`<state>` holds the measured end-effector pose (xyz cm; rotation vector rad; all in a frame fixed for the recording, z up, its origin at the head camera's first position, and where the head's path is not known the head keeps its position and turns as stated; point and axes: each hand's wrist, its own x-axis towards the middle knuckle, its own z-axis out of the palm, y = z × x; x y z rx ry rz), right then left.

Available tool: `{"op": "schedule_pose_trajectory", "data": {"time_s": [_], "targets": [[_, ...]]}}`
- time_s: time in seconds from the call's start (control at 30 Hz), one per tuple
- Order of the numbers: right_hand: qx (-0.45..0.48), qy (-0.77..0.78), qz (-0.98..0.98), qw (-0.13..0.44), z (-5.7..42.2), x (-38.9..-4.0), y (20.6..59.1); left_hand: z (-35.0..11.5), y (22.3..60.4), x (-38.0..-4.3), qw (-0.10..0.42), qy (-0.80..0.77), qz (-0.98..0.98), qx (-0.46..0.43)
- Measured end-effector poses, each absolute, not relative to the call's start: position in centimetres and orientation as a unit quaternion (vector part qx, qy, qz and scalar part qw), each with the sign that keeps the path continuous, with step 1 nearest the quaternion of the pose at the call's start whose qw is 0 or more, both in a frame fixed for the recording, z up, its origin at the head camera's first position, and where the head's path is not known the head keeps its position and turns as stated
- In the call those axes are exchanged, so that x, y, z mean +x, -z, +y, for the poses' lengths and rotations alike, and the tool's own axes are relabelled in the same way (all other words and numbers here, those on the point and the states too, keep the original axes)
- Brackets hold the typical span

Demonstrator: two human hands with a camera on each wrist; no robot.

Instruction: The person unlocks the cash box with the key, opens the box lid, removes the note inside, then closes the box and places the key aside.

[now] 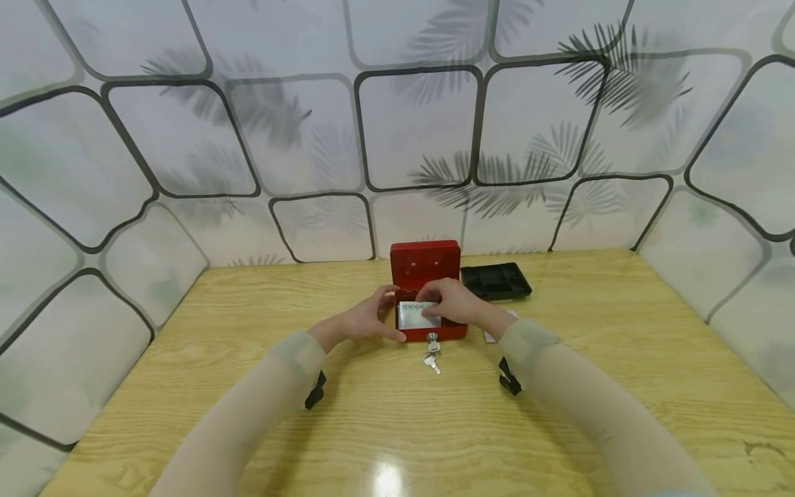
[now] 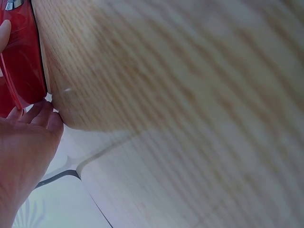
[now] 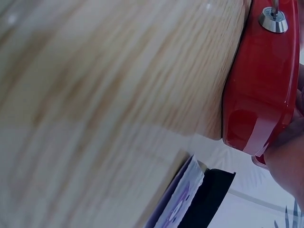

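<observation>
A red cash box [image 1: 448, 333] stands on the table with its lid [image 1: 425, 265] raised. My left hand [image 1: 366, 317] holds the box's left side, thumb at the front corner and fingers toward the back. A flat white packet with a grey printed strip [image 1: 413, 317] lies in the box's left part. My right hand [image 1: 456, 301] reaches in from the right and pinches the packet's right part between thumb and fingers. Those fingertips are hidden in the right wrist view. Keys [image 1: 431, 362] hang from the front lock [image 3: 273, 20].
Behind the box to the right lies a black compartment tray [image 1: 497, 281]. A pale printed packet [image 3: 179, 199] lies on the wooden table [image 1: 385, 414], partly under my right forearm in the head view. A patterned cloth wall [image 1: 422, 131] rises along the back and sides.
</observation>
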<state>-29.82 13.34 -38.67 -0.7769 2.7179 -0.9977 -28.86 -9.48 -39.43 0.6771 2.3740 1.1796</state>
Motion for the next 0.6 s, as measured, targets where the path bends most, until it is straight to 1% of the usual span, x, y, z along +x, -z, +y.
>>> {"op": "schedule_pose_trajectory", "data": {"time_s": [0.33, 0.6], "targets": [[-0.271, 0.323, 0.905, 0.058, 13.23, -30.07, 38.85, -9.55, 39.61, -29.04, 0.204, -0.423, 0.852, 0.231], [-0.272, 0.33, 0.902, 0.058, 13.47, -30.06, 38.71, -9.5, 39.56, -29.15, 0.204, -0.42, 0.853, 0.234]]}}
